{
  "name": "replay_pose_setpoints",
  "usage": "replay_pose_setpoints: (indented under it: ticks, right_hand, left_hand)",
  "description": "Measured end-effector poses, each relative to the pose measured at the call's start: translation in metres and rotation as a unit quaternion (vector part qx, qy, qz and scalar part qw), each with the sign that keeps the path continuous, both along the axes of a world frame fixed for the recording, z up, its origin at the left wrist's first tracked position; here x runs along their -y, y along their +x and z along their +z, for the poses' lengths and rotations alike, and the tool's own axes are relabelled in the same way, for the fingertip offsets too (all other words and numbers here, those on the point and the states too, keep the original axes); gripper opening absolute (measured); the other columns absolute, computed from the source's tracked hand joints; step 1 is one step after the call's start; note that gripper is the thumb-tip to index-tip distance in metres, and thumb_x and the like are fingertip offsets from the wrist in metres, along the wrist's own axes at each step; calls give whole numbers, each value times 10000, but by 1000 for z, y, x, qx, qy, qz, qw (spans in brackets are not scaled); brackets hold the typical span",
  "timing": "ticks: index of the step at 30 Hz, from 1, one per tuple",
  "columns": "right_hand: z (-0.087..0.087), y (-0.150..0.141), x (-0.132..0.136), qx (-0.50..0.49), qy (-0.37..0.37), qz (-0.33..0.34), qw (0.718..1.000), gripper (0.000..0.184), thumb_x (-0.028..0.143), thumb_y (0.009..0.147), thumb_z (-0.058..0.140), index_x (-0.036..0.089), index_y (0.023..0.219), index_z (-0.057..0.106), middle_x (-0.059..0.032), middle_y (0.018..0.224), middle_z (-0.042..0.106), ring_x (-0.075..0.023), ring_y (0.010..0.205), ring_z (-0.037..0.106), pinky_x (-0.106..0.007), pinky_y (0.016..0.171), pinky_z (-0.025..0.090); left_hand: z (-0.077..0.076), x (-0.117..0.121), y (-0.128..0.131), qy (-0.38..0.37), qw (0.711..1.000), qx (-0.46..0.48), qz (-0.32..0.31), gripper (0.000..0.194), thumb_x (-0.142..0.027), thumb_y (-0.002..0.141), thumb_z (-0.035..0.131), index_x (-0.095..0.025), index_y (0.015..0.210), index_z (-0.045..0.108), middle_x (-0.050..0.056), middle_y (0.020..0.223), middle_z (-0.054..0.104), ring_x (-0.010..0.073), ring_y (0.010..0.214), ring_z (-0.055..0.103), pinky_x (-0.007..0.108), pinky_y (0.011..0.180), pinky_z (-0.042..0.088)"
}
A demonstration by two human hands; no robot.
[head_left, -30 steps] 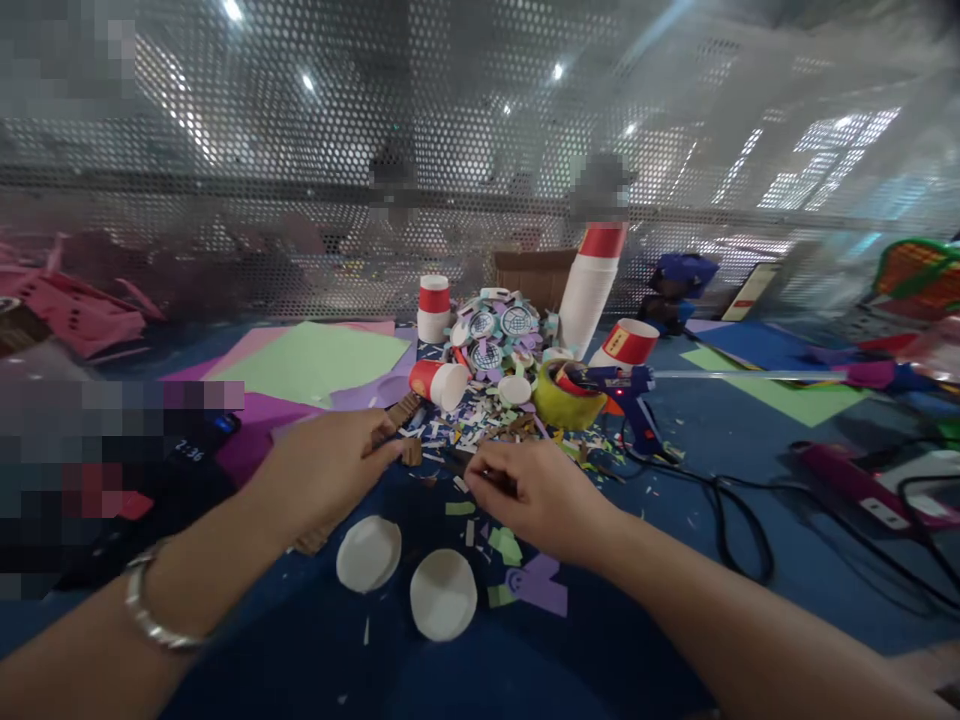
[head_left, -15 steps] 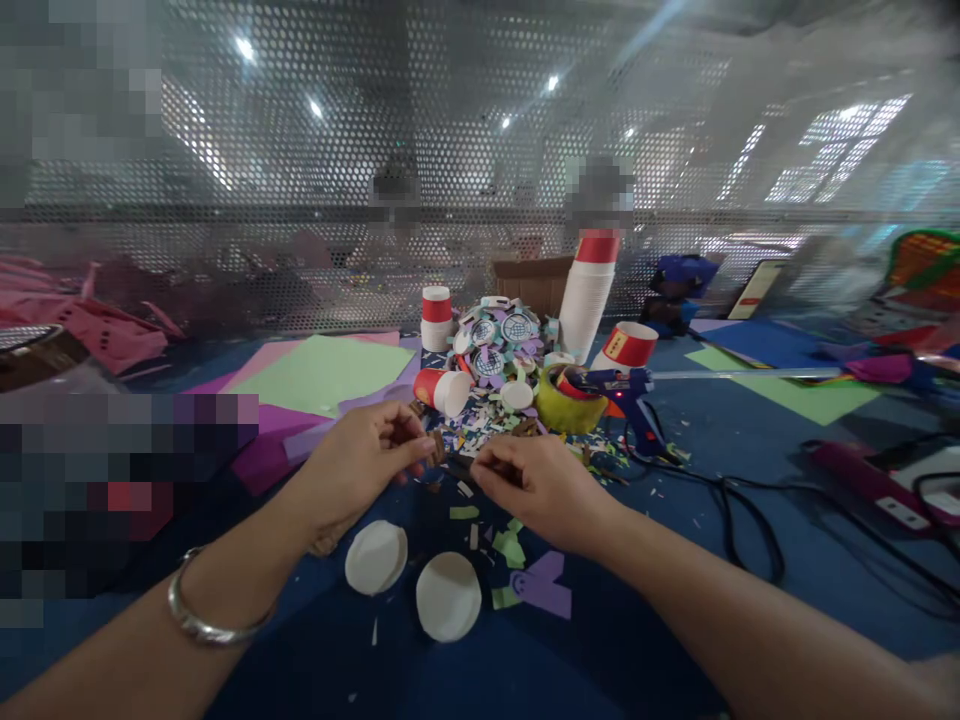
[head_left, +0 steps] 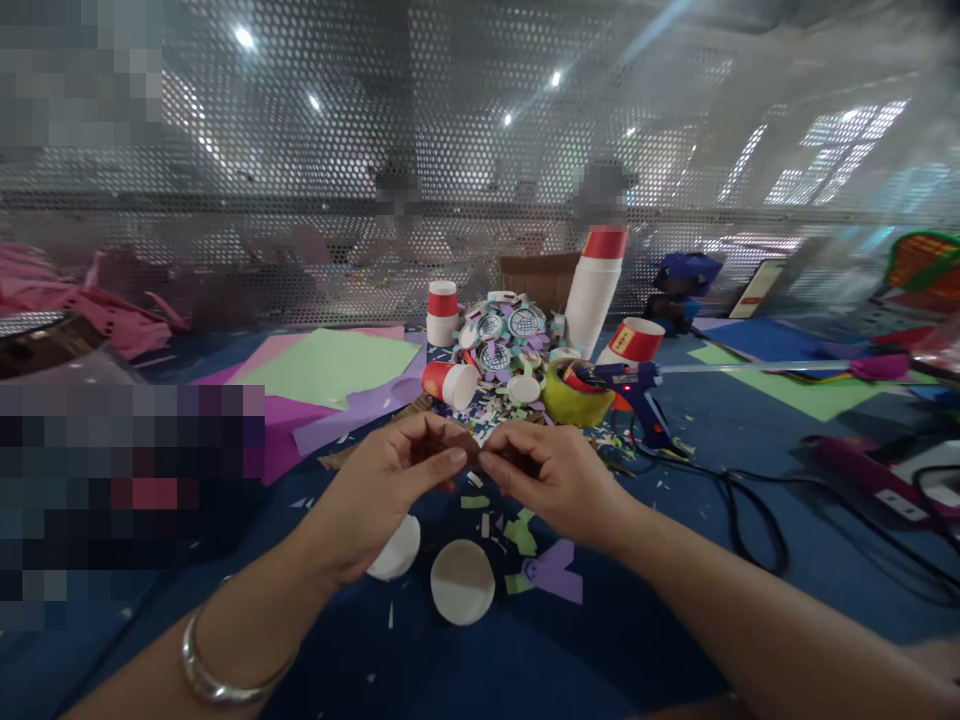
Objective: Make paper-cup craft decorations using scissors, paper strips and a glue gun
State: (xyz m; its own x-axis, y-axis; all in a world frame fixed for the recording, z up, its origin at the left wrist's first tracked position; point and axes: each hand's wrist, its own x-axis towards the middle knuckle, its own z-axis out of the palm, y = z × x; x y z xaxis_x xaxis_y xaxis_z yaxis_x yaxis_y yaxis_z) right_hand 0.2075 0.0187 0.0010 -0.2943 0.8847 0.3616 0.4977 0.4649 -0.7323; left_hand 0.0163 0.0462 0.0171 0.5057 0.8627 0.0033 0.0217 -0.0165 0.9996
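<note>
My left hand [head_left: 382,490] and my right hand [head_left: 559,485] meet fingertip to fingertip over the table. Pinched between them is a small brown piece of cardboard [head_left: 474,456], mostly covered by the fingers. Below lie two white paper discs [head_left: 463,582], one partly hidden by my left hand. Green paper scraps [head_left: 520,536] and a purple paper cutout [head_left: 559,572] with a drawn smiling face lie near my right wrist. Just beyond the fingers is a litter of paper shreds. A red-and-white paper cup [head_left: 450,384] rests there on its side.
A blue glue gun [head_left: 637,400] leans on a yellow tape roll [head_left: 576,402], its black cord [head_left: 739,520] looping right. Behind stand a decorated paper craft [head_left: 504,335] and a tall cup stack [head_left: 594,295]. Coloured sheets [head_left: 337,362] lie left; a power strip [head_left: 862,480] lies right.
My left hand has moved right with the cardboard piece until its fingertips meet my right hand's. My right hand has stayed nearly in place. The view has shifted slightly.
</note>
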Motion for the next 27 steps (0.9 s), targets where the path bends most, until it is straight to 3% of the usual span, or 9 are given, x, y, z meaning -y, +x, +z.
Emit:
replay_pose_setpoints:
  ticks: [9, 16, 21, 27]
  right_hand:
    - [-4, -4, 4, 7, -27, 16, 999, 146, 215, 888, 536, 180, 757, 591, 42, 610, 513, -84, 540, 426, -220, 502, 326]
    - [-1, 4, 3, -1, -14, 5, 1000, 125, 248, 888, 555, 170, 828, 632, 22, 651, 563, -99, 577, 478, -225, 526, 361]
    - [2, 10, 2, -10, -42, -4, 999, 161, 283, 892, 561, 159, 830, 643, 14, 632, 569, -96, 538, 495, -219, 491, 369]
    - [5, 7, 4, -78, -130, 26, 988, 176, 303, 889, 558, 153, 824, 622, 28, 588, 548, -72, 439, 478, -196, 420, 390]
  left_hand:
    - [-7, 7, 2, -31, 999, -9, 25, 147, -327, 860, 640, -189, 904, 616, -16, 788, 576, 114, 709, 499, 231, 597, 390]
    - [-6, 8, 3, -9, 998, 40, 38, 71, -198, 762, 688, -202, 814, 640, -13, 843, 606, 148, 867, 565, 283, 811, 442]
    - [-11, 10, 5, 52, 998, 30, 16, 64, -189, 749, 716, -211, 780, 664, -9, 879, 589, 144, 862, 561, 288, 817, 467]
    - [-16, 13, 8, 194, 979, -50, 33, 123, -116, 736, 645, -202, 680, 711, 43, 956, 539, 198, 982, 539, 302, 804, 493]
